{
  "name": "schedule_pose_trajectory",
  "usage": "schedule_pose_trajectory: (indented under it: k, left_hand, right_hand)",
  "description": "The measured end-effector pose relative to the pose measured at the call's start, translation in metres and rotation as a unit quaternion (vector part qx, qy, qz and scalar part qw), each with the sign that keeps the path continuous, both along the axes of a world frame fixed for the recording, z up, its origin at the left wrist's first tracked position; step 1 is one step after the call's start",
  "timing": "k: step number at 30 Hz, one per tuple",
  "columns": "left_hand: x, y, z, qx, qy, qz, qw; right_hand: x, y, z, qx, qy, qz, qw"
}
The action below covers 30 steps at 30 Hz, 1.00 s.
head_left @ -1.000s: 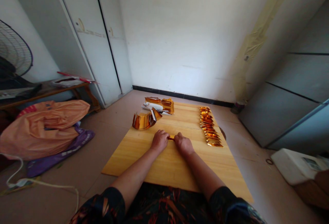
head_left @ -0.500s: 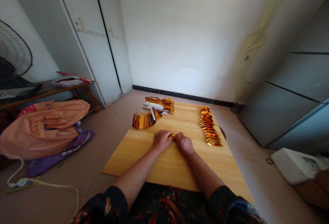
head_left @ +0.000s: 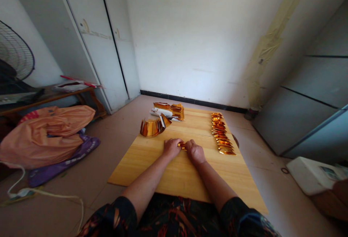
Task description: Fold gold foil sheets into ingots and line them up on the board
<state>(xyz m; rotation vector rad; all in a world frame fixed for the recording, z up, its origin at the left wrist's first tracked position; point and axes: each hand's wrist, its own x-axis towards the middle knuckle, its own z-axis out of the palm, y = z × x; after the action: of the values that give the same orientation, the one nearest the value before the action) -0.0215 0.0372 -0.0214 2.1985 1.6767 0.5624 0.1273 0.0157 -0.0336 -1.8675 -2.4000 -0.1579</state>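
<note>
Between my two hands is a small piece of shiny gold foil paper, mostly hidden by the fingers. My left hand is closed on its left end, and my right hand grips the right end. Both rest low over the wooden board. A curled stack of gold foil sheets stands beyond my left hand. Along the board's right side runs a row of folded gold foil pieces, several of them close together.
More gold and white sheets lie at the board's far edge. On the floor at left are an orange cloth bag, a purple bag and a white cable. A white box sits at right, near a grey cabinet.
The hands have barely moved; the left fingers have shifted slightly, and the foil between them shows at a slightly different angle. Everything else stays put.
</note>
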Motion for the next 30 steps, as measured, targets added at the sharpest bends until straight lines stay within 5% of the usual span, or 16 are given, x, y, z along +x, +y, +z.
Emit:
schedule_pose_trajectory:
  k: [14, 30]
  left_hand:
    - [-0.002, -0.002, -0.001, -0.003, -0.025, 0.007, 1.000]
    - [0.002, -0.004, 0.001, 0.000, -0.004, 0.018, 1.000]
  right_hand:
    - [0.007, -0.012, 0.009, 0.032, 0.119, -0.005, 0.992]
    - [0.009, -0.003, -0.005, 0.019, 0.063, -0.019, 0.998]
